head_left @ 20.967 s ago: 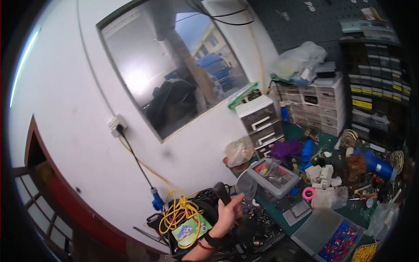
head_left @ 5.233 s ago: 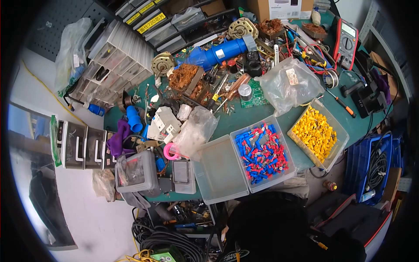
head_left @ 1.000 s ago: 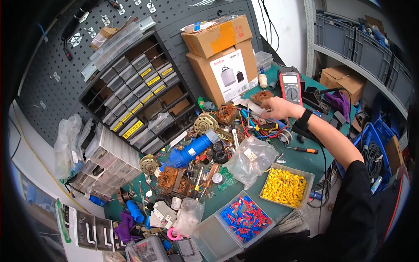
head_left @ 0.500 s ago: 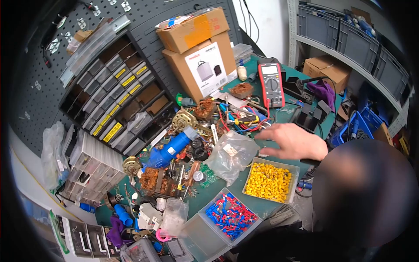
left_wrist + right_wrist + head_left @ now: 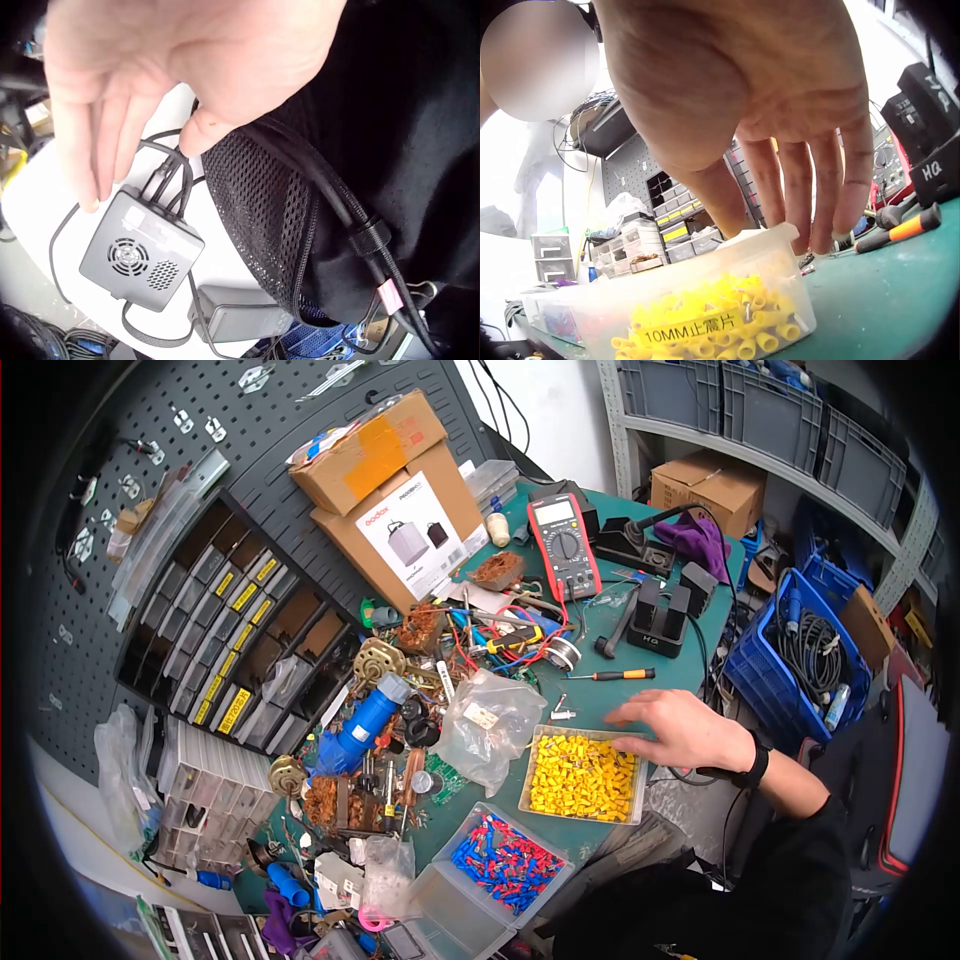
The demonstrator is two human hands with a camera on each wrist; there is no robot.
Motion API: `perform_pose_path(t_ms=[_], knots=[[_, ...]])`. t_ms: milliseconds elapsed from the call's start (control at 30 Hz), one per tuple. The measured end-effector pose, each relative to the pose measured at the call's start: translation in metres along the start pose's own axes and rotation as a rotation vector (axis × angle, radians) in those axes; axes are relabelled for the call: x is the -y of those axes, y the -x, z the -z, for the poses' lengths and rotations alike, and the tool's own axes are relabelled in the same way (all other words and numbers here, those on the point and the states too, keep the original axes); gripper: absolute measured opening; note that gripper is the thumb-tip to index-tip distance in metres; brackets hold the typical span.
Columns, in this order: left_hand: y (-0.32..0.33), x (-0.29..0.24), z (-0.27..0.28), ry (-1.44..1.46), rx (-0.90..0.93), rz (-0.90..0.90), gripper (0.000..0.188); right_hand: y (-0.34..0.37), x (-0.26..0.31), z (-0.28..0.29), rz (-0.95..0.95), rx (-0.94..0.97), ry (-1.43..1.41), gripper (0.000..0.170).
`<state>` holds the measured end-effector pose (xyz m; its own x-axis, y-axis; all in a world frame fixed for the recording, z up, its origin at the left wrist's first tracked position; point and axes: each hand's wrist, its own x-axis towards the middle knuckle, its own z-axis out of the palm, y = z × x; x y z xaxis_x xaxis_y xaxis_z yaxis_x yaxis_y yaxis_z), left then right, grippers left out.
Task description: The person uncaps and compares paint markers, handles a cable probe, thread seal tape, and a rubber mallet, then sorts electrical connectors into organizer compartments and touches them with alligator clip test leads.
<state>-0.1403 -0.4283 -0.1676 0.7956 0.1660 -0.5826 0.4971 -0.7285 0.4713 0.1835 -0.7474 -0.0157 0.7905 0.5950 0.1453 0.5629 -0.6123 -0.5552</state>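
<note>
My right hand is at the upper right corner of a clear plastic box, its fingers loosely extended and the thumb over the rim. Yellow sleeved terminals fill this box; a label runs along its side in the right wrist view. In that view the fingers hang straight beside the box's corner. My left hand appears only in its wrist view, fingers relaxed and pointing down, close above a grey device with a round fan grille and cables.
An open box of red and blue terminals sits to the left. Around are a plastic bag, an orange-handled screwdriver, a multimeter and a black charger. A blue crate of cables stands beyond the table's right edge.
My right hand has moved from over the tools and wires by the multimeter, toward me, to the corner of the yellow terminals' box. The head view has turned right.
</note>
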Motion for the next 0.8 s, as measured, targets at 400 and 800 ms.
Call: perform_pose_path(t_ms=[400,800], knots=[[0.012,-0.013,0.004,-0.093,0.009,0.029,0.028,0.020,-0.014,-0.028,-0.070,-0.172,-0.227,0.026],[0.012,-0.033,-0.003,-0.129,-0.006,0.022,0.029,0.020,-0.019,-0.043,-0.172,-0.301,-0.288,0.022]])
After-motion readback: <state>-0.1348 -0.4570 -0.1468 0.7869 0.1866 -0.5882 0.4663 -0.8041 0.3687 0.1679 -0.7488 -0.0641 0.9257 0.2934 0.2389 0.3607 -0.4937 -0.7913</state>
